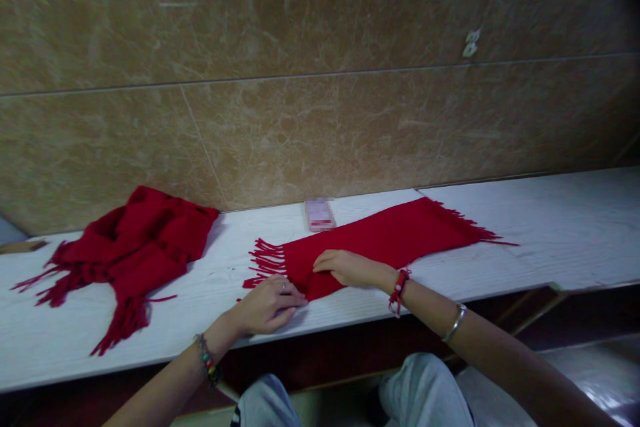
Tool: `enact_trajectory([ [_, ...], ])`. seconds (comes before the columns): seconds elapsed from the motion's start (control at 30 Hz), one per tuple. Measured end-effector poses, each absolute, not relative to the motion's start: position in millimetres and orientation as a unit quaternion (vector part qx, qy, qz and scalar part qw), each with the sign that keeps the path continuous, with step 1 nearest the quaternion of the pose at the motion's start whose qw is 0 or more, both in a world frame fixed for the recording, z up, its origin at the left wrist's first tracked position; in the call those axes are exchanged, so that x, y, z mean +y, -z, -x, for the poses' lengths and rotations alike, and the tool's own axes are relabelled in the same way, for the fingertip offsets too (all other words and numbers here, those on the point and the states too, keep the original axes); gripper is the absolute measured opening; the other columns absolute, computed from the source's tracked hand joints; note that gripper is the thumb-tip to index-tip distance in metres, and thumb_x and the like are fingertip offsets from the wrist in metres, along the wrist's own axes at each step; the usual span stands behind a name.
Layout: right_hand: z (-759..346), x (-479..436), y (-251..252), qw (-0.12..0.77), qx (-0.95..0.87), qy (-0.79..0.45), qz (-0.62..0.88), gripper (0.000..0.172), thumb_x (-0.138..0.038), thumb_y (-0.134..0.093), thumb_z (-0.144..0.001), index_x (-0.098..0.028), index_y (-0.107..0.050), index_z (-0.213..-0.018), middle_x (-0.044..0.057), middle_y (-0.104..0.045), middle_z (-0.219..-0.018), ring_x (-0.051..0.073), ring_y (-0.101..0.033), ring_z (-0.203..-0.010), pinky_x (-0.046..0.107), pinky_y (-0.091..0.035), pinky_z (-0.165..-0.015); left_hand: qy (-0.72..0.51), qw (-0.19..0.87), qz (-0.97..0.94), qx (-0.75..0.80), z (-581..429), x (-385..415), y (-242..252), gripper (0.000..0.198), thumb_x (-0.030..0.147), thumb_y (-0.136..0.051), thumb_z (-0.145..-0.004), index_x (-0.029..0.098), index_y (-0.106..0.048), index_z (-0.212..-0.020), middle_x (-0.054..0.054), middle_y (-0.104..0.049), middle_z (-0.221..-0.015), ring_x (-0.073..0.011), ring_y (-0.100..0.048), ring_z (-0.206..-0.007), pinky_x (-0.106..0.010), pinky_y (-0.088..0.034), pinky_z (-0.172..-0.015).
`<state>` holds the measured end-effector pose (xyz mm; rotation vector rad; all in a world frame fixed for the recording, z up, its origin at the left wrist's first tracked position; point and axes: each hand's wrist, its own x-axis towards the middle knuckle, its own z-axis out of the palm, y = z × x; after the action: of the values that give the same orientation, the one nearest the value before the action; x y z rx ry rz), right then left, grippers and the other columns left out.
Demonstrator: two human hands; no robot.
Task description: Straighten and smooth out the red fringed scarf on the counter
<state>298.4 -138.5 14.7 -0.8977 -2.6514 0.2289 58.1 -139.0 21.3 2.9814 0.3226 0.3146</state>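
Observation:
A red scarf (385,237) with fringed ends lies stretched out on the white bench top, running from the middle toward the right. My left hand (273,305) rests at its near left corner, fingers straight out along the edge and thumb a little apart. Higher on the cloth, close to the left fringe, my right hand (350,268) lies palm down with fingers extended. Neither hand appears to grip the fabric. A second red scarf (150,233) sits in a loose, crumpled heap to the left, its fringes spilling toward the near side.
A small pale packet (319,215), blurred out, stands against the tiled wall (300,127) behind the scarf. The bench top (565,233) stretches right, and its front edge runs just above my knees. A brown strip (23,247) lies at the far left.

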Motion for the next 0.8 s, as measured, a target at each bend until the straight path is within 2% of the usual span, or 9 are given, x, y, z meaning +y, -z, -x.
enact_trajectory([
  [0.17,-278,-142,-17,0.139,-0.955,-0.1,0.243,0.043,0.003,-0.037,-0.073,-0.014,-0.06,-0.106,0.006,-0.061,-0.106,0.012,-0.051,-0.101,0.023,-0.038,-0.091,-0.119,0.077,-0.986,0.089,-56,-136,-16,0.033,0.024,-0.033,-0.085,0.018,-0.058,-0.106,-0.007,-0.064,-0.1,-0.0175,-0.054,-0.092,-0.032,-0.04,-0.081],
  [0.4,-290,-123,-13,0.139,-0.921,-0.041,0.362,0.044,0.003,-0.039,-0.073,-0.012,-0.057,-0.11,0.011,-0.056,-0.113,0.016,-0.049,-0.105,0.03,-0.039,-0.091,-0.141,0.067,-0.983,0.093,-56,-137,-16,0.032,0.024,-0.034,-0.084,0.018,-0.06,-0.103,-0.007,-0.065,-0.099,-0.0175,-0.057,-0.088,-0.034,-0.041,-0.078],
  [0.6,-264,-128,-16,0.131,-0.96,-0.092,0.228,0.04,0.002,-0.04,-0.075,-0.016,-0.059,-0.105,0.006,-0.06,-0.104,0.012,-0.05,-0.099,0.023,-0.038,-0.089,-0.145,0.08,-0.982,0.09,-56,-137,-16,0.032,0.025,-0.034,-0.084,0.017,-0.06,-0.101,-0.007,-0.066,-0.097,-0.0173,-0.057,-0.088,-0.033,-0.042,-0.078],
  [0.8,-268,-97,-9,0.135,-0.935,-0.031,0.328,0.045,0.004,-0.039,-0.073,-0.013,-0.055,-0.113,0.011,-0.054,-0.116,0.016,-0.048,-0.107,0.028,-0.039,-0.09,-0.138,0.084,-0.981,0.105,-55,-138,-17,0.032,0.025,-0.035,-0.084,0.018,-0.06,-0.101,-0.006,-0.066,-0.099,-0.017,-0.059,-0.087,-0.032,-0.043,-0.077],
])
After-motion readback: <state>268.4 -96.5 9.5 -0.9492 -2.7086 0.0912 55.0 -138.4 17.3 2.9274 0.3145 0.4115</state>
